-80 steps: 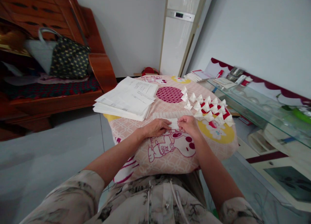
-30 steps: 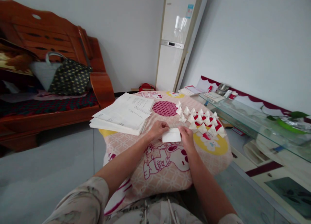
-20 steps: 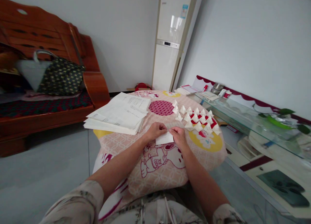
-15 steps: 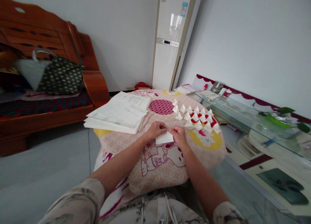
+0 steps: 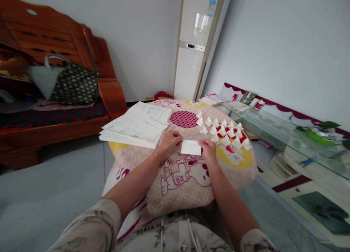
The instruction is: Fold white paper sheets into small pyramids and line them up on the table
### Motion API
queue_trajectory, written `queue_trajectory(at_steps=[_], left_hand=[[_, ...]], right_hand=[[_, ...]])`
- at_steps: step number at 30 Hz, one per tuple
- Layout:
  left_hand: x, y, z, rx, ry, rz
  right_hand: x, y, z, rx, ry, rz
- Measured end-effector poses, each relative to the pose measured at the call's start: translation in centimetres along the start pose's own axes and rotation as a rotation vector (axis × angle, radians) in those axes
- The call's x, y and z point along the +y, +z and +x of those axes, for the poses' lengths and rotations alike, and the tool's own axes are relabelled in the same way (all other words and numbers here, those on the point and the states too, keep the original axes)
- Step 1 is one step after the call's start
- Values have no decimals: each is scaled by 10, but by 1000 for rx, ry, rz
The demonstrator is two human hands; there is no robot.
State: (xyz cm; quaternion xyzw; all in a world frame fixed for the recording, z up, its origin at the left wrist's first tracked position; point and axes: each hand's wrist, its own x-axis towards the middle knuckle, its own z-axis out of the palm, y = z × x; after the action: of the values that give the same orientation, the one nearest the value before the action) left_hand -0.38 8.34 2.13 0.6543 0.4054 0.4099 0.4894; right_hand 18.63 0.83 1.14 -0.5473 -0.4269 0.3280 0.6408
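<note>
A small white folded paper point(image 5: 191, 147) lies flat on the patterned tablecloth, close in front of me. My right hand point(image 5: 209, 150) grips its right edge, thumb on top. At its upper left corner is my left hand point(image 5: 171, 139), fingers curled and pinched together; the exact contact there is too small to see clearly. Just beyond my right hand stand several small white folded-paper pyramids point(image 5: 225, 140) in loose rows. Left of my left hand lies a stack of printed paper sheets point(image 5: 139, 122).
The round table's cloth point(image 5: 188, 197) hangs over its near edge. To the right is a glass-topped cabinet point(image 5: 276, 139) with cups and a green bowl point(image 5: 314, 136). A wooden bench point(image 5: 112, 95) with bags stands at the left, a tall white air conditioner point(image 5: 188, 69) behind.
My hands have moved apart, from together at the paper's top edge to its two sides. The paper now shows more of its face. The view has shifted slightly.
</note>
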Motion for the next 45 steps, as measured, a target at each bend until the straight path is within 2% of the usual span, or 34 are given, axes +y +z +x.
queue_trajectory(at_steps=[3, 6, 9, 13, 16, 21, 25, 28, 31, 36, 42, 45], left_hand=[[3, 2, -2, -4, 81, 23], [5, 9, -7, -133, 126, 55], [5, 16, -9, -195, 99, 68], [0, 18, -7, -182, 57, 75], [-2, 19, -6, -204, 38, 105], [0, 20, -7, -223, 3, 146], [1, 13, -6, -202, -12, 124], [-1, 4, -4, -162, -17, 80], [-4, -1, -2, -98, -19, 25], [-5, 6, -6, -116, -21, 21], [-5, 9, -7, -100, -51, -15], [-6, 9, -6, -85, -47, -21]], right_hand=[[0, 3, -2, -38, -12, -27], [2, 6, -4, -104, -6, -73], [3, 8, -6, -149, -9, -114], [5, 8, -7, -232, -11, -168], [3, 8, -7, -269, -69, -241], [-3, 9, -9, -254, -83, -301], [-3, 6, -9, -227, 24, -237], [-3, 2, -9, -140, 127, -164], [-3, 1, -8, -69, 136, -88], [-2, 6, -10, -155, 90, -91], [2, 4, -9, -109, 61, -128], [1, 4, -9, -141, 68, -139]])
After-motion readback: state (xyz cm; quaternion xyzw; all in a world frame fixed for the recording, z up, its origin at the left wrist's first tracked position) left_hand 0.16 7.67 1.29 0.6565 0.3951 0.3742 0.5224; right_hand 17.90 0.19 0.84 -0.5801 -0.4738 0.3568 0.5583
